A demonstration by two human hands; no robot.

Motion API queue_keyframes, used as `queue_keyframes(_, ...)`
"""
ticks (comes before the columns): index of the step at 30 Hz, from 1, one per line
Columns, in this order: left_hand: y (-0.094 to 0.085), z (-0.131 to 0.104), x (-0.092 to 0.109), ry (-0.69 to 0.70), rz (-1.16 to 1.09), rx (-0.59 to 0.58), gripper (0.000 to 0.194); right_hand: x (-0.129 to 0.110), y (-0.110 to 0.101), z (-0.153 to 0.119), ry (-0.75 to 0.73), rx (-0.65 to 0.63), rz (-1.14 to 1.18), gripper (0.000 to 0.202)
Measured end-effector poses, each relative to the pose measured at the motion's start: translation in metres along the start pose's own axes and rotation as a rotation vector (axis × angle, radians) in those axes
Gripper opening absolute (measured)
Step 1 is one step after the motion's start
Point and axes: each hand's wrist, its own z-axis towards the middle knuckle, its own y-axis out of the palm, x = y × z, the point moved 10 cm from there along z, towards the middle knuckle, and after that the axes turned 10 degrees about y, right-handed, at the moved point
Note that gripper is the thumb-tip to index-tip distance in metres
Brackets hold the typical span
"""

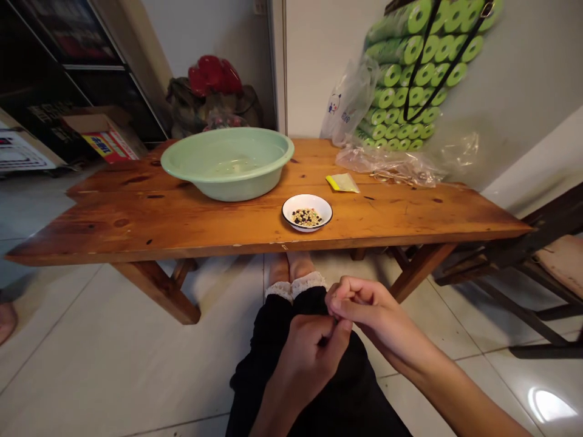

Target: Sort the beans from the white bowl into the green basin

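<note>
"What are those hands busy with?"

"Fine fingertip work, I'd judge, done above the lap (259, 346). The left hand (314, 349) and the right hand (367, 303) meet just short of the table (218, 224), thumbs and forefingers brought together."

"And the grip — is there anything in it?"

"Both pinches look closed, with scarcely a gap. If a small piece is caught between them, the fingertips cover it; from where I'm standing I can't tell what it is."

"Then which way does it point?"

"Can't tell that, nor its long axis. If it's there, it sits where the two pinches meet. The white bowl (321, 207) I can read: upright near the table's front edge, mouth up, and round, so no long axis to speak of. Small mixed pieces (306, 217) lie in it, mostly pale and dark."

"What does the next move call for?"

"Steadiness, I'd say: one pinch firm while the other makes small adjustments, neither opening too soon — anything that small could drop to the floor (68, 340)."

"And around the bowl?"

"A flat packet (345, 182) behind it to the right, yellow end leftward, its longer side running roughly across the table. The green basin (237, 189) stands behind it to the left."
</note>
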Motion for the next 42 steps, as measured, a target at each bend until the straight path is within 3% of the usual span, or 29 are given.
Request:
queue_keyframes(8,0.003,-0.014,-0.009,-0.011,0.059,-0.097,0.040,0.028,0.004,0.008,0.087,-0.029,0.130,0.013)
queue_keyframes(14,0.000,-0.023,-0.025,-0.044,-0.020,-0.069,0.045,0.038,0.010,0.018,0.068,-0.096,0.280,0.010)
queue_keyframes(24,0.010,-0.026,-0.041,-0.126,-0.158,-0.159,0.053,0.055,0.010,0.027,0.263,-0.183,0.334,0.011)
queue_keyframes(32,0.016,-0.025,-0.052,-0.169,-0.145,-0.166,0.054,0.042,-0.003,0.027,0.057,-0.019,0.179,0.017)
queue_keyframes(38,0.011,-0.030,-0.057,-0.209,-0.077,-0.130,0.048,0.014,-0.019,0.020,-0.291,0.224,-0.166,0.023)
queue_keyframes(40,0.006,-0.031,-0.058,-0.205,-0.066,-0.104,0.048,0.016,-0.020,0.023,-0.277,0.194,-0.124,0.018)
queue_keyframes(42,0.000,-0.031,-0.057,-0.192,-0.059,-0.075,0.049,0.030,-0.015,0.029,-0.160,0.093,-0.077,0.020)
